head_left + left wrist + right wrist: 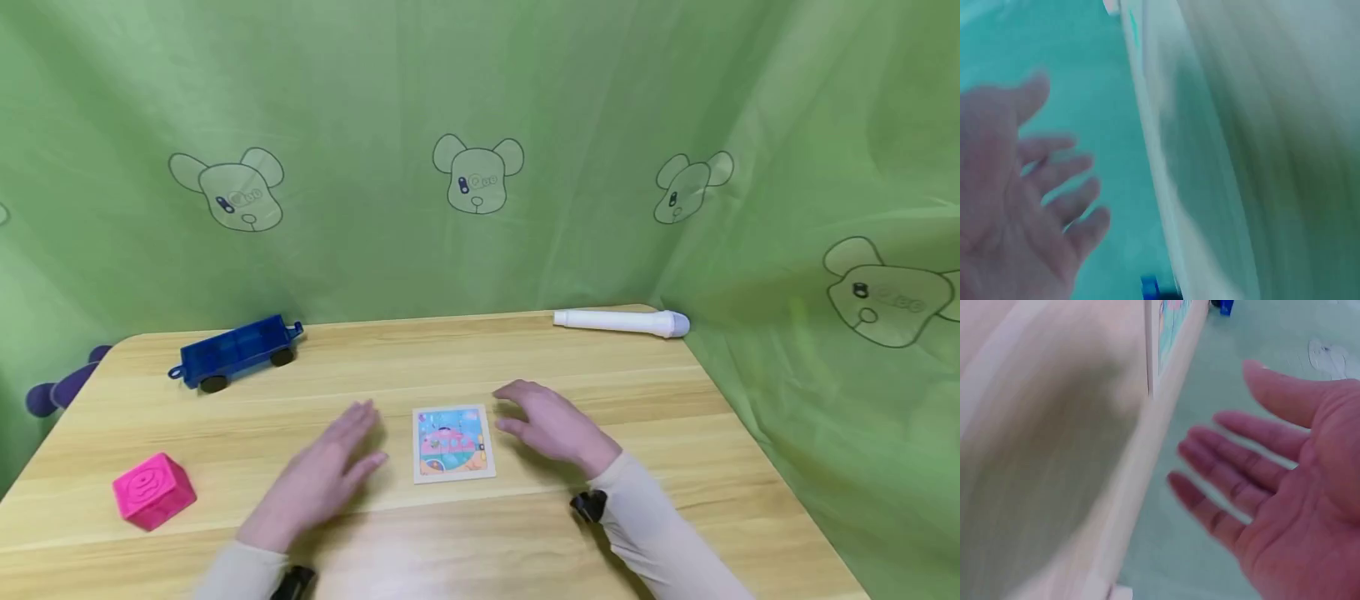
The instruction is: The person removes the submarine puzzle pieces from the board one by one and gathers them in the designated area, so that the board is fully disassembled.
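Observation:
A square picture puzzle (453, 443) with a white border and a pink and blue printed scene lies flat on the wooden table. To its left is my left hand (322, 475), fingers spread and holding nothing. On the other side my right hand (551, 425) hovers beside the puzzle's right edge, its fingers relaxed and apart from it. Both palms show bare in the wrist views, the left hand (1022, 194) blurred, the right hand (1272, 475) with slightly bent fingers. An edge of the puzzle (1163, 337) also appears in the right wrist view.
A blue toy wagon (238, 352) with black wheels stands at the back left. Near the left front sits a pink cube (154, 492). A white toy microphone (621, 322) lies along the back right edge. Green curtains (360, 167) with bear drawings enclose the table (405, 358).

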Demonstrator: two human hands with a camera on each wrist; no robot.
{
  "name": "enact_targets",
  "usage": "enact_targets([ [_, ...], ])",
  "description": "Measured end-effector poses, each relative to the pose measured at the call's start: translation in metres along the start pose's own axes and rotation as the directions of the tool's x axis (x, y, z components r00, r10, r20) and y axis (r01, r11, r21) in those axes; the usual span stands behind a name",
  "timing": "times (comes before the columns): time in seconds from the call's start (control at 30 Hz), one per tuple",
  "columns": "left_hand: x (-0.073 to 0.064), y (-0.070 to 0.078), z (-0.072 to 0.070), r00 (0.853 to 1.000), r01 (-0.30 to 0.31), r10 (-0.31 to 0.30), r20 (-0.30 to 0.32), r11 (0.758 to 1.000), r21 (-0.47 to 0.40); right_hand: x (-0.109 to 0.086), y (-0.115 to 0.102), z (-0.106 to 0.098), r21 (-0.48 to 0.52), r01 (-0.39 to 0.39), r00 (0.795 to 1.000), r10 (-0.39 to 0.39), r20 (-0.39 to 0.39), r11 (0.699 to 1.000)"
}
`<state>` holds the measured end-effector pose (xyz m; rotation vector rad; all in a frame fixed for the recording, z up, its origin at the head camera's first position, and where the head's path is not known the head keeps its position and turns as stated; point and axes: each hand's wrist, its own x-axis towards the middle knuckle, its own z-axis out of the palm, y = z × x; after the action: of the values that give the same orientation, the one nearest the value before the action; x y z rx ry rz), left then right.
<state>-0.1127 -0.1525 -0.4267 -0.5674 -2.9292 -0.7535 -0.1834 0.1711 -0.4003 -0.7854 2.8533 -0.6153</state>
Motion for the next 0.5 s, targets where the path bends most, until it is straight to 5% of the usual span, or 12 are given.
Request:
enact_targets([
  [0.2,0.001,0.038,0.025,0.977,-0.140,0.145,0.158,0.989,-0.042,0.032,-0.020,0.017,0.039,0.142,0.988,-0.144,0.060,0.989],
  [0.5,0.004,0.067,0.046,0.941,-0.260,0.243,0.236,0.964,0.047,0.058,-0.038,0.037,0.054,0.181,0.971,-0.187,0.149,0.982],
])
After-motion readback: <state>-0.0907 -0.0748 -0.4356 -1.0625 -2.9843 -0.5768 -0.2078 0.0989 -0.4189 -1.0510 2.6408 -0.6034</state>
